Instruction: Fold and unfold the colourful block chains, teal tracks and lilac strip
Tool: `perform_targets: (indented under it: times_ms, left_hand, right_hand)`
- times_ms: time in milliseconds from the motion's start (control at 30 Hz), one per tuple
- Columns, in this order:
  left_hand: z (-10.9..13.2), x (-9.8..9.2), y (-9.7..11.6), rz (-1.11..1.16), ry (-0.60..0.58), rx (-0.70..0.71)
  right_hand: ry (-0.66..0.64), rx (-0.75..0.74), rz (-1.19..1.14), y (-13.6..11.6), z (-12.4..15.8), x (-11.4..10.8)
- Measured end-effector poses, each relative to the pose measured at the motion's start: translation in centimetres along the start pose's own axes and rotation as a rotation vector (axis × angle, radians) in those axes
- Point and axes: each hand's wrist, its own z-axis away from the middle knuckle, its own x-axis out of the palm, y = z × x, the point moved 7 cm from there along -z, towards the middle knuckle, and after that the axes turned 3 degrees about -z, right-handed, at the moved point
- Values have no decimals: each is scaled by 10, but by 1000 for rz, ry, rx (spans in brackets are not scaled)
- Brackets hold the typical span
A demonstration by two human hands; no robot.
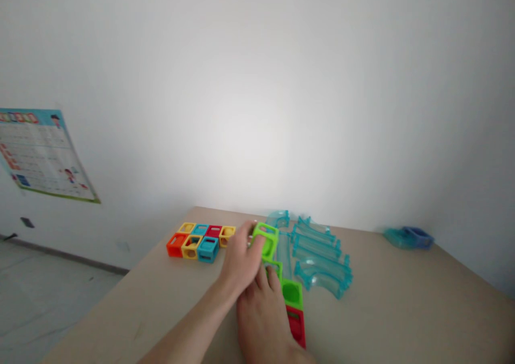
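Observation:
My left hand (240,262) reaches in from the lower left, its fingers closed on a green hollow cube (266,239). My right hand (263,313) lies just below it, fingers pointing up to a second green block (275,269); its fingers are together and partly hidden. Below that sit another green block (292,293) and a red block (296,324) in a line by my right hand.
A cluster of orange, yellow, blue and red hollow cubes (199,240) sits left of my hands. Several clear teal curved track pieces (319,256) lie to the right. A blue and teal piece (409,237) rests far right by the wall. A poster (40,154) hangs on the left wall.

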Motion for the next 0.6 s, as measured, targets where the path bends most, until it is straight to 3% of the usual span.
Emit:
perform_targets:
  times_ms: [67, 100, 233, 367, 500, 600]
  left_hand:
    - [-2, -29, -31, -150, 211, -119]
    - [-2, -37, -43, -279, 249, -133]
    - [3, -43, -72, -674, 221, -111]
    - [9, -30, -76, -747, 187, -116]
    - [9, -27, -67, -747, 220, -80]
    - [10, -25, -67, -733, 180, -46]
  right_hand:
    - [-37, -9, 40, -2, -1, 1]
    - [-48, -12, 57, -3, -1, 2]
    - [-44, -8, 57, -1, 0, 3]
    - [-54, -14, 35, -1, 1, 8]
    - [-74, -24, 30, -2, 1, 10]
    - [-87, -20, 37, -2, 1, 10]
